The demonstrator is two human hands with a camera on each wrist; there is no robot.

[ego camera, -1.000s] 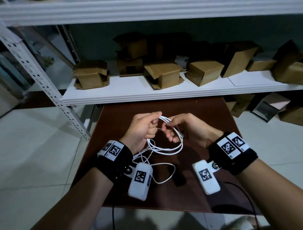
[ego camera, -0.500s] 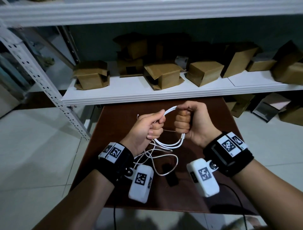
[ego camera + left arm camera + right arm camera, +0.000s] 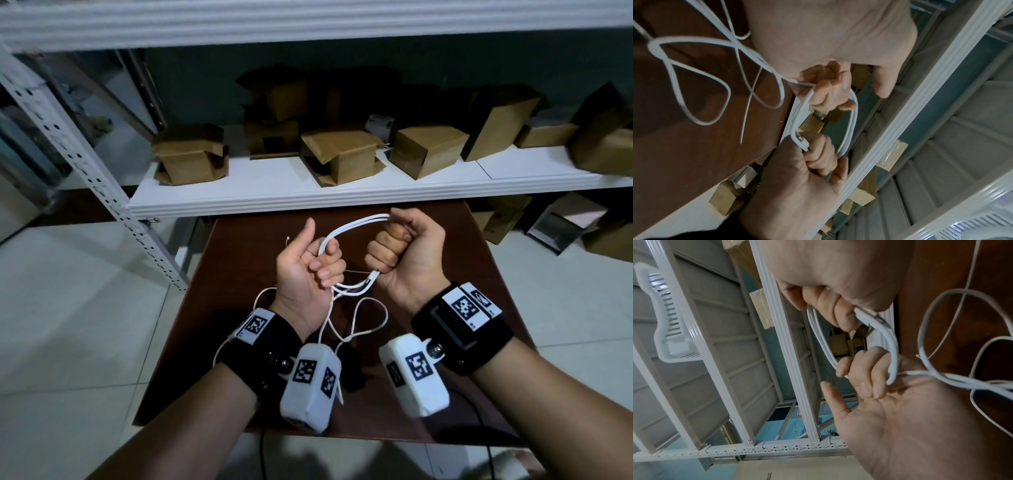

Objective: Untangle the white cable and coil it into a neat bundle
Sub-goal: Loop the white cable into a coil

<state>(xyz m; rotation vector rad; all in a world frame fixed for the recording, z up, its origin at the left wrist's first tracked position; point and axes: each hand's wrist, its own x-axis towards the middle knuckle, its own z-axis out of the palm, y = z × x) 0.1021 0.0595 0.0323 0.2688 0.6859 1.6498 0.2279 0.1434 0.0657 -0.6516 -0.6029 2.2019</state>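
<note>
White cable (image 3: 346,230) hangs between your two hands above the brown bench (image 3: 233,308), its coiled strands arching from one fist to the other and sagging back underneath. Your right hand (image 3: 402,255) is a tight fist curled round the right end of the bundle, with a connector poking out beside the lower knuckles in the right wrist view. Your left hand (image 3: 306,270) has its fingers curled over the left end of the loop and the thumb sticking up free. Loose slack drops from the left hand in a few uneven loops toward the near side of the bench, just beside the left wrist camera (image 3: 310,387); one thin end pokes up to the left of the thumb.

The bench's far edge sits close under the lip of a white shelf (image 3: 308,195), so room beyond your hands is tight; left and right of the bench lies pale tiled floor (image 3: 68,325). The cable is smooth and round; brown cardboard boxes (image 3: 342,154) line the shelf.
</note>
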